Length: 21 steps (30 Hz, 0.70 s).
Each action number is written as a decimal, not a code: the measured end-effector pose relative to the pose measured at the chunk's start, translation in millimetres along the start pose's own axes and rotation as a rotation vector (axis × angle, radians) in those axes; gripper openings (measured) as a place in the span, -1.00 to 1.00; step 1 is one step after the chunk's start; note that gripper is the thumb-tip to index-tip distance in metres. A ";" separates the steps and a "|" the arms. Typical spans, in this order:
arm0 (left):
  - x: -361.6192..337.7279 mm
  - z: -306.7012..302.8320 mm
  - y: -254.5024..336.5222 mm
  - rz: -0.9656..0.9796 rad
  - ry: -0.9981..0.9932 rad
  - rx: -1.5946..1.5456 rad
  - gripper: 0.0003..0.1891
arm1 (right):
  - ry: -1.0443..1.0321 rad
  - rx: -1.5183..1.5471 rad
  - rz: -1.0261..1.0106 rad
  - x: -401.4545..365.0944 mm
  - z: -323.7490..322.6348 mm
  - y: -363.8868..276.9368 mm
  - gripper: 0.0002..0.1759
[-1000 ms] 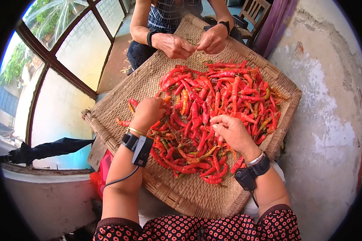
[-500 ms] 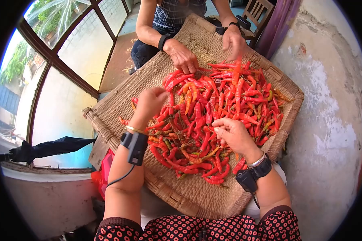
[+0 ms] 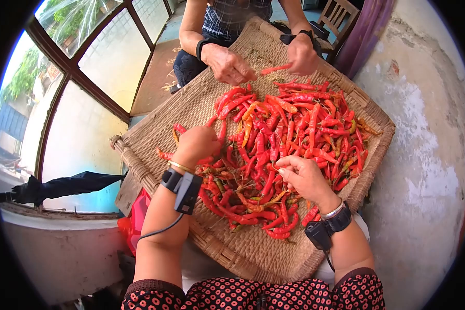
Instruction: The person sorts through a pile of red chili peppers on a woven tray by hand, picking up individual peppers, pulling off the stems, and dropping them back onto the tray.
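Observation:
A large heap of red chili peppers (image 3: 263, 170), some orange or greenish, lies on a woven tray (image 3: 237, 258). My left hand (image 3: 197, 143) is over the heap's left side, its fingers curled and partly hidden behind the back of the hand. Whatever they may hold is out of sight. Over the middle right of the heap is my right hand (image 3: 306, 180), thumb and forefinger pinched together just above the peppers. Something tiny may be between those fingertips, too small to name.
Opposite me, a person's hand (image 3: 231, 66) hovers over the far edge of the heap; their other hand (image 3: 302, 56) holds a red chili pepper (image 3: 275, 68). A folded dark umbrella (image 3: 77, 187) lies at left by the windows. A rough wall (image 3: 418, 155) stands at right.
My left hand has moved slightly down and right, onto the heap. My right hand stays nearly in place. The other person's hands have lifted off the heap, one carrying a chili pepper.

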<state>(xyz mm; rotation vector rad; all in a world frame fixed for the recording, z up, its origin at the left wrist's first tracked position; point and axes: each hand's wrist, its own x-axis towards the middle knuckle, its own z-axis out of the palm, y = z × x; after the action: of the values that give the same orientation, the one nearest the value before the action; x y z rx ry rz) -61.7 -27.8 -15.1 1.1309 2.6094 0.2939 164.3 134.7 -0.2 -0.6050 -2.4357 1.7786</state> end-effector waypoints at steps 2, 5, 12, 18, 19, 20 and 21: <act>1.2 -6.4 -12.8 0.008 0.010 -0.060 -0.78 | -0.002 0.002 0.014 -0.3 0.2 -0.1 -0.78; -2.6 -11.8 -34.1 -0.168 0.261 0.003 -0.79 | 0.001 -0.039 -0.020 0.4 0.9 5.5 -0.78; -7.8 -15.6 -38.7 -0.281 0.083 -0.019 -0.74 | -0.039 -0.122 -0.039 0.6 -2.4 0.6 -0.81; 3.6 6.9 -22.1 -0.099 0.148 0.177 -0.66 | -0.004 -0.069 -0.038 0.3 0.3 4.1 -0.77; 5.4 7.8 -22.7 -0.100 0.145 0.164 -0.70 | -0.006 -0.085 -0.038 0.5 0.1 2.5 -0.77; 6.9 6.0 -24.4 -0.099 0.143 0.160 -0.70 | -0.008 -0.101 -0.036 0.4 0.2 2.0 -0.77; 6.5 -1.9 -24.2 -0.122 0.073 0.084 -0.72 | -0.007 -0.104 -0.033 0.6 0.4 2.4 -0.77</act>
<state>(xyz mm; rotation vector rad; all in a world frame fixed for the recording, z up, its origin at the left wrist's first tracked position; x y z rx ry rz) -83.0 -39.4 -21.6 0.9993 2.7650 0.2043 164.3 135.2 -2.6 -0.5641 -2.5400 1.6533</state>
